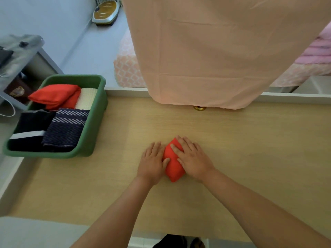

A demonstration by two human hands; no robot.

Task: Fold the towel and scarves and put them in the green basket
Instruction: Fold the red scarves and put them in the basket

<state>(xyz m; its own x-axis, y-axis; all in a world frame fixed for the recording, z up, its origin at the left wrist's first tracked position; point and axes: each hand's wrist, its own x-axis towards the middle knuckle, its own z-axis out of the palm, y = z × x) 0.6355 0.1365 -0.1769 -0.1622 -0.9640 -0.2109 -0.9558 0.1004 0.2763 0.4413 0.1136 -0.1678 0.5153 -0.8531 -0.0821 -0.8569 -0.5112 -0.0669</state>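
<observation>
**While it is pressed flat, a folded red scarf [172,169] lies on the desk [250,149]**

Where the desk comes near to the person's edge, the red scarf sits as a small thick packet, turned a little diagonal. The left hand [152,161] lies flat just beside its left edge, with the fingers straight and close together, and the thumb touches the red cloth. The right hand [191,158] rests on top of the packet's right side, fingers straight and a little spread (it does not curl round anything). Both hands are flat and grip nothing.

The green basket [93,133] stands at the far left of the desk, well apart from the scarf. Inside it are four folded pieces: a red cloth [55,95] and a cream towel [86,99] in the far part, a navy scarf with zigzag pattern [66,129] and a black cloth with a white stripe [30,127] in the near part. A large peach fabric [215,51] hangs over the far edge of the desk.
</observation>
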